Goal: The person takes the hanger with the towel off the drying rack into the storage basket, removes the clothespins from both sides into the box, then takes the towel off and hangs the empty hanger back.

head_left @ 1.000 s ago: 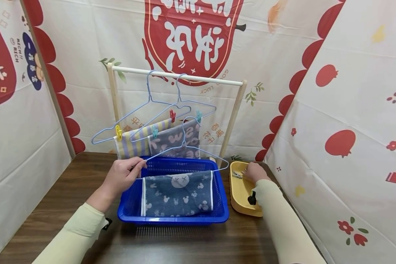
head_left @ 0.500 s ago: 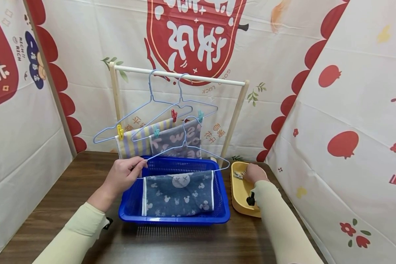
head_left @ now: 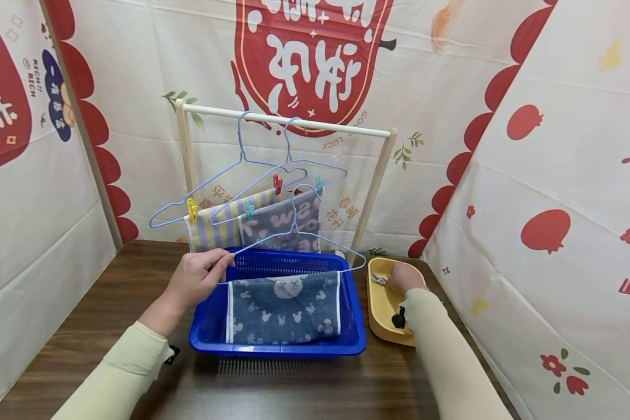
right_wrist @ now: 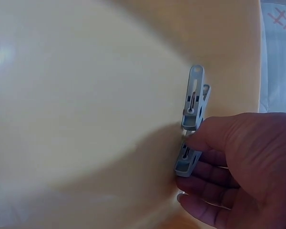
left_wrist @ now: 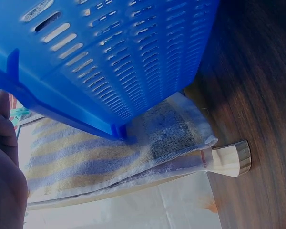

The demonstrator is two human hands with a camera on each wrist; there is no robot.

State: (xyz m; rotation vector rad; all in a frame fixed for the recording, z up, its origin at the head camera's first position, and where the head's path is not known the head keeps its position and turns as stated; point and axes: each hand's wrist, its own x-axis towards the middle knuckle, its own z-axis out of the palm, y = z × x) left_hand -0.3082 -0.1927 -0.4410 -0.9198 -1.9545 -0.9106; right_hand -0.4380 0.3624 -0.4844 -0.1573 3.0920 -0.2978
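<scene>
My left hand (head_left: 196, 277) grips the left end of a light-blue wire hanger (head_left: 294, 226) above a blue slotted basket (head_left: 278, 350). A dark blue towel (head_left: 282, 312) with a pale mouse print hangs folded over the hanger's lower bar, in front of the basket's inside. Down in a yellow tray (head_left: 379, 318) at the right is my right hand (head_left: 408, 276). The right wrist view has its thumb and fingers pinching a grey clothespin (right_wrist: 185, 164). Another grey clothespin (right_wrist: 194, 98) lies just beyond the thumb, against the tray wall.
Behind the basket stands a rack with a white rod (head_left: 336, 126). Two blue hangers on it carry a yellow-and-purple striped towel (head_left: 215, 233) and a grey lettered towel (head_left: 278, 224), held by coloured clothespins. Printed cloth walls (head_left: 567, 163) enclose the wooden table (head_left: 94, 326).
My right hand has shifted slightly and reached lower inside the yellow tray. My left hand holds the hanger and towel steady over the basket.
</scene>
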